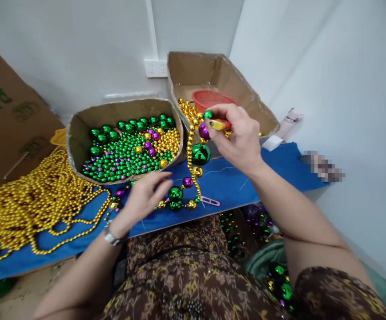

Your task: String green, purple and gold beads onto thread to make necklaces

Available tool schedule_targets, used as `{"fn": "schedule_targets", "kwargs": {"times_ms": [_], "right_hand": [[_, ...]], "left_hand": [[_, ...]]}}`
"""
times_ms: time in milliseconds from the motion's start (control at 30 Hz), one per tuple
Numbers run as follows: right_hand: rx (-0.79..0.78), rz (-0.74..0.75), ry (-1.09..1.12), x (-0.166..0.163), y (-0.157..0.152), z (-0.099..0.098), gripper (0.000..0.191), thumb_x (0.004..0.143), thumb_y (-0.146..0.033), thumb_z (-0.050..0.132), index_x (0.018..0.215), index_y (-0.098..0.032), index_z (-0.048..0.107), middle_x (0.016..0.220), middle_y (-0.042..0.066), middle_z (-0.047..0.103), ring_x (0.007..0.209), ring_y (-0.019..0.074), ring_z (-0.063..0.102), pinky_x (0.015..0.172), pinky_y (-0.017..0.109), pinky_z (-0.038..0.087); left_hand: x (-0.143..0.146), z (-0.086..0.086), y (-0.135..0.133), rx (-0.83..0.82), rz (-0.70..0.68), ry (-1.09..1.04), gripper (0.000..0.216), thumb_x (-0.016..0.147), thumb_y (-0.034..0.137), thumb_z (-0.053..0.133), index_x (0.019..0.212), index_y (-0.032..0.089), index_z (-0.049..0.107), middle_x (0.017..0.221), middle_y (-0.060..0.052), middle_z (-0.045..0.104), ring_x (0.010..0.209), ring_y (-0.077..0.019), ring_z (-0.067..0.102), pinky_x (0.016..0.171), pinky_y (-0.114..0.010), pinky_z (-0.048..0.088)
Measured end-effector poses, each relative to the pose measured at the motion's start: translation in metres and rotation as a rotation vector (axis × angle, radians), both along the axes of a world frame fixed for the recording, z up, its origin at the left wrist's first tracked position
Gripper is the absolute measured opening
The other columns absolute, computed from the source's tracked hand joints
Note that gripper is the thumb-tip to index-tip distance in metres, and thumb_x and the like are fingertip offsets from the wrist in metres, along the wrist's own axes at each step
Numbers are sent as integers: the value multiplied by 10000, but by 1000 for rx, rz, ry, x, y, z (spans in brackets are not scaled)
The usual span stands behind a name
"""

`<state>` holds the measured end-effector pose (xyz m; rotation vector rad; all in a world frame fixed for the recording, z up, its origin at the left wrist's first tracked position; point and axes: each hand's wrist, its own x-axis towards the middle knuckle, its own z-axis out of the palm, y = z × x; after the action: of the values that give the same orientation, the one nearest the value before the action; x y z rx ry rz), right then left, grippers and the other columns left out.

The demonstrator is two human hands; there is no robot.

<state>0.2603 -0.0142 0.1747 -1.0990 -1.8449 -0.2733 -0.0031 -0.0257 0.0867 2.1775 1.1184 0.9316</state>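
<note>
My right hand (238, 138) is raised above the table, closed on a beaded necklace (201, 154) and a small yellow and red tool (215, 125), perhaps a lighter. Large green, purple and gold balls and a strand of small gold beads hang from its fingers down to the blue cloth. Over the table's front part, my left hand (149, 195) is slightly blurred, fingers stretched and thumb apart, with nothing visible in it. Behind it, the necklace's lower part lies along the cloth. A pink clip-like piece (210, 202) rests at the end of the gold strand.
A cardboard box (76, 129) holds green, gold and purple beads. Behind stands another box (246, 89) with gold beads and a red basket (213, 98). Gold bead strands (36, 200) are heaped at left on the blue cloth (263, 173). More beads show below the table.
</note>
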Motion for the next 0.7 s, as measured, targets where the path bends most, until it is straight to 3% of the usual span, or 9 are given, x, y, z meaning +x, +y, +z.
{"fn": "schedule_targets", "kwargs": {"times_ms": [67,133,233,300,433,533,700], "right_hand": [[18,-16,-35,-8,0,3,351,978,-426,399,1195,-207,566,1068,35,615,1041,211,586,937,470,480],[34,-41,-54,-12,0,6,342,978,-419,399,1176,-201,572,1050,34,631,1012,205,592,917,444,489],[45,-93,-22,-2,2,8,311,963,-416,439,1117,-193,592,1011,37,660,938,194,608,862,398,505],[37,-123,55,12,5,1,288,947,-417,475,1081,-196,602,984,35,676,894,186,620,830,370,511],[-75,-143,260,33,3,-36,258,909,-402,540,1049,-198,614,962,37,696,858,178,644,784,336,515],[-237,-113,323,23,-4,-72,239,883,-383,569,1012,-194,639,942,47,709,854,193,653,771,339,514],[-422,27,378,10,-16,-112,315,914,-420,525,1145,-218,595,1026,53,704,860,180,669,758,304,519]], "left_hand": [[33,-7,-8,-180,-220,-199,505,841,385,641,1313,233,549,1301,-90,613,1146,-251,589,980,-379,463],[58,-11,-8,-320,-323,-398,546,842,388,644,1342,222,504,1337,-103,582,1174,-242,574,994,-378,462],[70,-6,-3,-506,-433,-457,365,863,400,623,1156,183,619,1090,-94,698,982,-210,651,878,-344,515],[63,5,-1,-553,-428,-461,277,872,403,616,1013,170,665,903,-69,722,849,-183,667,796,-315,527],[40,45,1,-461,-325,-621,238,860,396,643,946,177,680,794,-44,709,734,-154,665,723,-298,547],[37,85,12,-388,-303,-636,257,825,407,684,892,159,687,758,-40,692,703,-169,672,696,-333,579],[50,145,42,-349,-267,-510,238,887,295,624,917,63,667,774,-48,680,922,-270,706,785,-410,583]]}}
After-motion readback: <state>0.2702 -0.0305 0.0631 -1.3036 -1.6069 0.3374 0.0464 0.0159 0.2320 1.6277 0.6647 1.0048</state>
